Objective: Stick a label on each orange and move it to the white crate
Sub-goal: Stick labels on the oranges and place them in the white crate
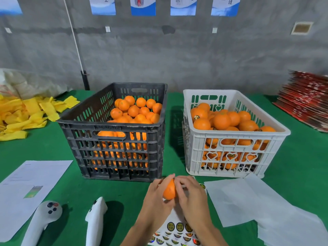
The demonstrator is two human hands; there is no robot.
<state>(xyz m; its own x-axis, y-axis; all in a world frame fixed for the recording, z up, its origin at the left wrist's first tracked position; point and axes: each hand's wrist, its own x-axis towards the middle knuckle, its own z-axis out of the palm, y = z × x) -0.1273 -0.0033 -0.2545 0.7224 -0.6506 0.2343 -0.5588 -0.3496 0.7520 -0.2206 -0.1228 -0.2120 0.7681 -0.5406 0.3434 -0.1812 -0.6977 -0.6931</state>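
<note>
Near six o'clock, above the sticker sheet (177, 229), the left hand (156, 196) is cupping an orange (169, 190), fingers curled around it, steadying it while the right hand (190, 194) is pressing curled fingers against it, probably seating a label. At two o'clock the white crate (230, 139) is waiting.

- Sticker sheet (174, 231): cut off by the near edge, partly under the hands.
- Orange (169, 190): right side hidden by right hand's fingers (179, 185); any label unseen.
- Wall posters (143, 6): cropped, blurred.
</note>
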